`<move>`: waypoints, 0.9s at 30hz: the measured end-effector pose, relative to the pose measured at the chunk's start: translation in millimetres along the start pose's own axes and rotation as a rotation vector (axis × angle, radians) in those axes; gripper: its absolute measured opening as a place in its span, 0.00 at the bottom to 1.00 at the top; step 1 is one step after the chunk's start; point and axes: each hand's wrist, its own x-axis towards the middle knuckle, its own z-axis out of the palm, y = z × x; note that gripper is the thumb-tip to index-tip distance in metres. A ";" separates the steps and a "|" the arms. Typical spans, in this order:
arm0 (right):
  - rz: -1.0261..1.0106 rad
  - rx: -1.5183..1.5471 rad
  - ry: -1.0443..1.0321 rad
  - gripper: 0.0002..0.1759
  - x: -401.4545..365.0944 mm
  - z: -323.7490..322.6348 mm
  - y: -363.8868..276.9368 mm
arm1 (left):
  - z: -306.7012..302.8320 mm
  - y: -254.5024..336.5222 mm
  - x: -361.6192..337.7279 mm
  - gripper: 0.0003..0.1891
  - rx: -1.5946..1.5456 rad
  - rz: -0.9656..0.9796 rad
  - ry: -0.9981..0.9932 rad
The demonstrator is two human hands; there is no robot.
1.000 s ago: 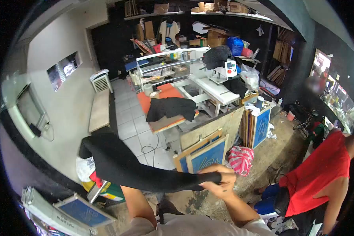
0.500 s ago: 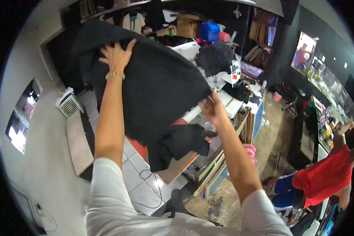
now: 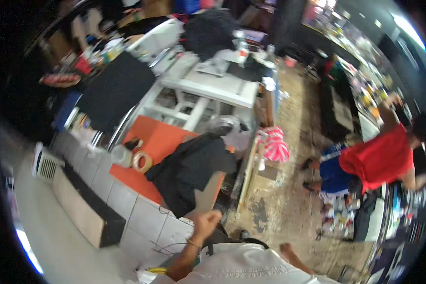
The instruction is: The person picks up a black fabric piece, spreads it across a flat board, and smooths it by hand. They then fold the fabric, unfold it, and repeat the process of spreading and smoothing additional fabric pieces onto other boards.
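Observation:
My left hand [image 3: 206, 225] is low in front of my body, just below the near corner of the orange board [image 3: 152, 127]. Its fingers are curled closed, and blur hides whether they hold anything. My right hand [image 3: 286, 250] hangs by my right side above the floor, its fingers too smeared to read. On the board lies a crumpled black cloth [image 3: 191, 165], apart from both hands. A roll of tape [image 3: 142, 162] stands beside the cloth. Farther back, a flat black sheet [image 3: 118, 90] covers part of the work surface.
A white machine frame [image 3: 208, 87] stands beyond the board. A long padded bench [image 3: 83, 203] lies to the left. A pink-and-white striped bag [image 3: 274, 144] sits near the aisle. On the right, a person in a red shirt [image 3: 378, 158] leans toward a cluttered counter [image 3: 364, 94].
The large black cloth that both hands spread out is out of my hands. Both arms have dropped close to my body. The view has tilted down and turned, showing the orange board more fully.

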 end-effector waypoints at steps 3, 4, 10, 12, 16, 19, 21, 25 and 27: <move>-0.455 0.284 0.237 0.22 -113.5 31.6 183.8 | 44.9 15.4 -41.1 0.11 0.219 0.142 -0.643; -0.073 0.200 -0.030 0.19 -154.5 31.8 194.4 | 57.5 2.8 -44.5 0.11 0.279 0.187 -0.771; -0.787 -0.004 0.253 0.22 -136.8 50.4 139.6 | 103.7 52.8 5.1 0.09 0.464 0.191 -0.932; 0.254 1.166 0.039 0.26 -165.6 -42.5 39.5 | 132.5 69.6 35.7 0.09 0.605 0.390 -0.809; -0.147 1.117 0.097 0.30 -151.3 -68.9 93.8 | 223.2 72.2 94.8 0.14 0.526 0.414 -0.626; -0.150 1.125 0.184 0.30 -168.6 -72.5 179.6 | 320.3 12.3 129.5 0.13 0.203 0.285 -0.583; 0.063 0.771 0.430 0.27 -170.1 -31.5 260.1 | 414.7 -36.2 115.9 0.11 0.000 -0.067 -0.556; 0.480 0.812 0.604 0.22 -255.7 0.8 327.5 | 517.5 -67.4 -51.3 0.17 0.676 0.230 -1.298; 0.525 0.983 0.700 0.20 -285.8 18.2 354.7 | 567.4 -63.2 -111.0 0.18 0.847 0.527 -1.561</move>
